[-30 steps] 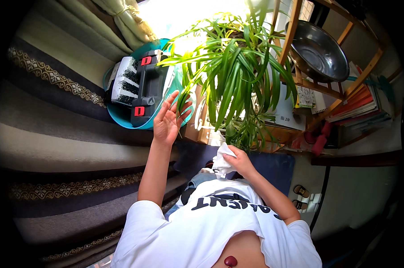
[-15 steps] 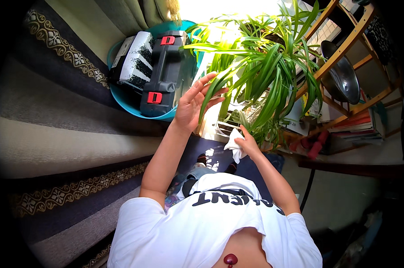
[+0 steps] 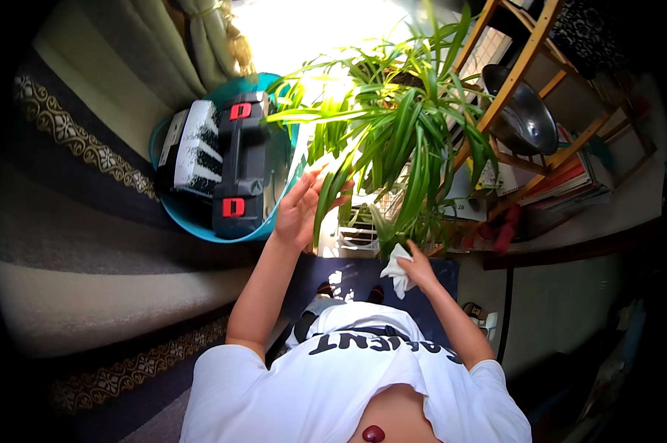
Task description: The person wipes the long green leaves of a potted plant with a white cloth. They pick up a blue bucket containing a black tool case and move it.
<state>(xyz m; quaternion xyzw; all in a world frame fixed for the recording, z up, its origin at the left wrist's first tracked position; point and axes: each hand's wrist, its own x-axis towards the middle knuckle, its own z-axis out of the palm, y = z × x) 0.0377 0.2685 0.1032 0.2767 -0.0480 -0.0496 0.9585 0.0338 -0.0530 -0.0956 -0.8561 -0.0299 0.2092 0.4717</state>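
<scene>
The left hand [image 3: 300, 210] has its fingers spread open under a long green plant leaf [image 3: 326, 196]; right hand [image 3: 420, 267] fingers grip a crumpled white cloth [image 3: 397, 272] beside lower leaves.

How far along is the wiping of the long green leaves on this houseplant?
In hand: the left hand supports a long green leaf, and the right hand holds a crumpled white cloth low at the plant's base. No leaf looks visibly cleaner, so done and remaining work can't be judged.

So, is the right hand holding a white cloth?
Yes, the right hand grips a crumpled white cloth beneath the plant's leaves.
</scene>
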